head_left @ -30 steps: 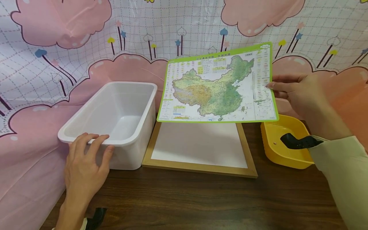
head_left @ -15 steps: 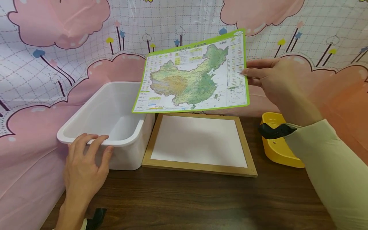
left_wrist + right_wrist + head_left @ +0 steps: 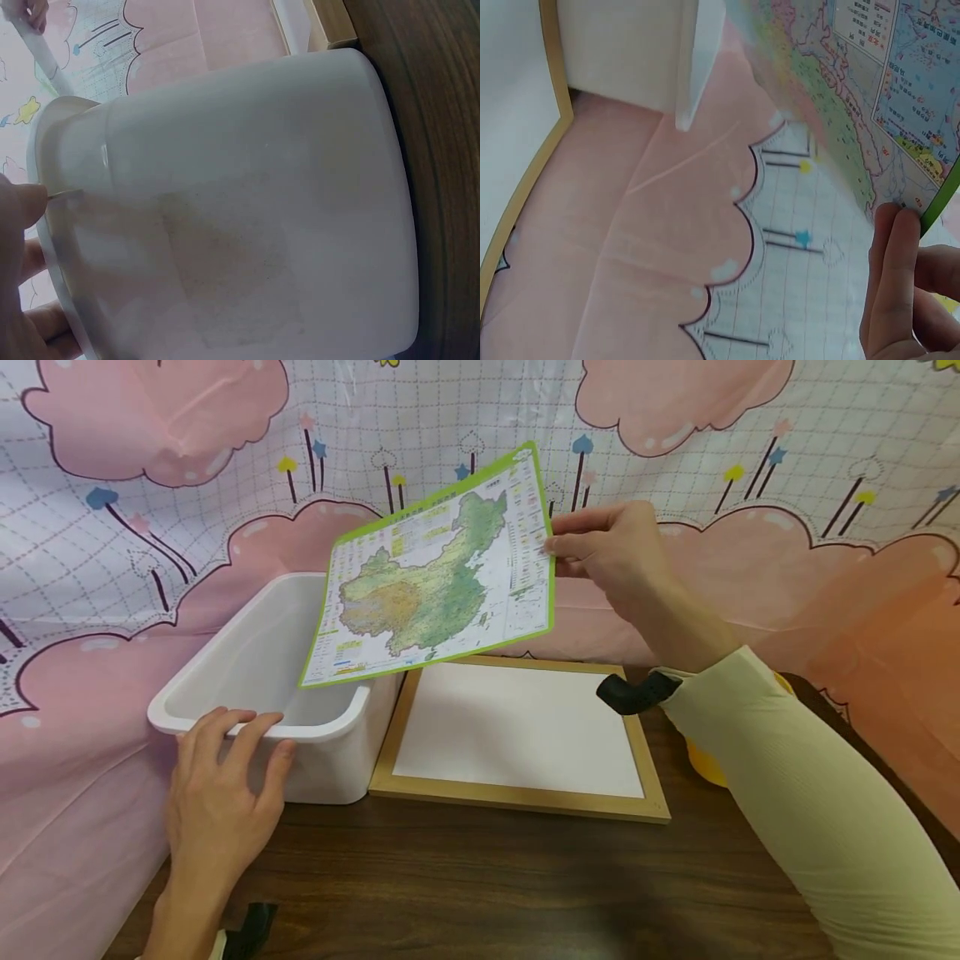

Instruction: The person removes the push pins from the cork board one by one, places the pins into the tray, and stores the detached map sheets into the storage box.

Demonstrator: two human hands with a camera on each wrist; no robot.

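Note:
A green-bordered map sheet [image 3: 431, 581] hangs tilted in the air, its lower left corner over the opening of a white plastic tub [image 3: 345, 727]. My right hand [image 3: 615, 547] pinches the sheet's right edge between thumb and fingers. Printing covers the back of the map [image 3: 900, 97] too, as the right wrist view shows. On the left, my left hand [image 3: 221, 793] holds the tub's near rim, fingers over the edge and thumb [image 3: 30, 206] at the outside. Part of the tub's inside and right rim is hidden behind the sheet.
Beside the tub, a wood-framed white board [image 3: 525, 727] lies on the dark wooden table [image 3: 450, 877]. A yellow container [image 3: 705, 764] stands at the right, mostly behind the right sleeve. A patterned pink and white cloth [image 3: 712, 468] covers the back.
My right hand has carried the map leftward from above the board toward the tub, and the sheet tilts more. The left hand stays at the rim.

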